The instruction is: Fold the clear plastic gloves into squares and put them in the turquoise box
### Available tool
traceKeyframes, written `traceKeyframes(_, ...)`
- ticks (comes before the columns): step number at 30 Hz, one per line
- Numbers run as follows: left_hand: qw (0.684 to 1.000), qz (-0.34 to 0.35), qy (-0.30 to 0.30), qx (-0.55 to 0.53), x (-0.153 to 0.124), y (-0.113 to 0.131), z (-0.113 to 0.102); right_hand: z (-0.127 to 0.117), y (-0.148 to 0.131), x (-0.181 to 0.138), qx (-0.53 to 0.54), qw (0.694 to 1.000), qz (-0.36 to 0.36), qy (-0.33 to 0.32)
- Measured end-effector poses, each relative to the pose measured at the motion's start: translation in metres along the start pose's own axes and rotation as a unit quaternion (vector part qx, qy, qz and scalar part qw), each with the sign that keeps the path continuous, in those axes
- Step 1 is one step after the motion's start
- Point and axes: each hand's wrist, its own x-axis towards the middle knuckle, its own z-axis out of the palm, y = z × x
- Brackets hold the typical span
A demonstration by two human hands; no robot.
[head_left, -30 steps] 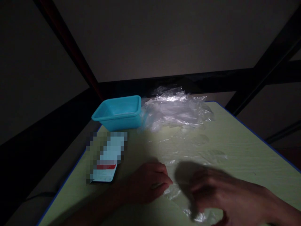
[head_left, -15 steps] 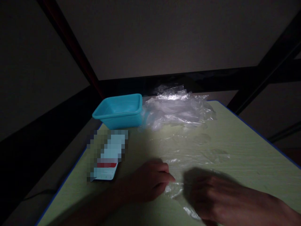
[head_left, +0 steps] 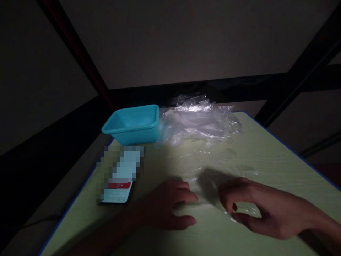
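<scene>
My left hand point(head_left: 170, 208) rests on the pale green table point(head_left: 279, 167), fingers pressing down on the edge of a thin clear plastic glove point(head_left: 213, 193) lying flat. My right hand point(head_left: 261, 209) hovers just right of it, thumb and fingers pinching the same clear plastic glove near its lower end. The light is dim and the film is hard to make out.
A turquoise plastic tub point(head_left: 133, 124) stands at the table's far left. Beside it lies a heap of clear plastic gloves point(head_left: 198, 122). A phone with a lit screen point(head_left: 119, 179) lies left of my left hand. Dark frame bars cross behind the table.
My right hand has lifted and moved up and right, now pinching the plastic with fingers curled. My left hand has spread its thumb and fingers slightly, staying in place.
</scene>
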Motion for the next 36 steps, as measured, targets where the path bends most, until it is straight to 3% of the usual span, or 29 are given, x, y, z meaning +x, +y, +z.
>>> traceKeyframes(9,0.986,-0.103,0.037,-0.122,0.006,-0.005,0.008,0.0,0.024,0.007,0.12,0.981,0.118,0.094)
traceKeyframes(15,0.977,-0.119,0.061,-0.168,0.007,-0.002,0.004,0.006,0.034,0.013,0.158,0.966,0.152,0.138)
traceKeyframes(24,0.958,-0.174,0.021,-0.229,0.002,-0.013,-0.013,0.013,0.049,0.012,0.068,0.976,0.144,0.147)
traceKeyframes(33,0.96,-0.228,-0.004,-0.162,-0.005,-0.015,-0.03,0.01,0.046,0.013,-0.005,0.98,0.143,0.139)
traceKeyframes(36,0.96,-0.242,-0.014,-0.14,-0.005,-0.016,-0.033,0.009,0.043,0.014,-0.039,0.974,0.153,0.163)
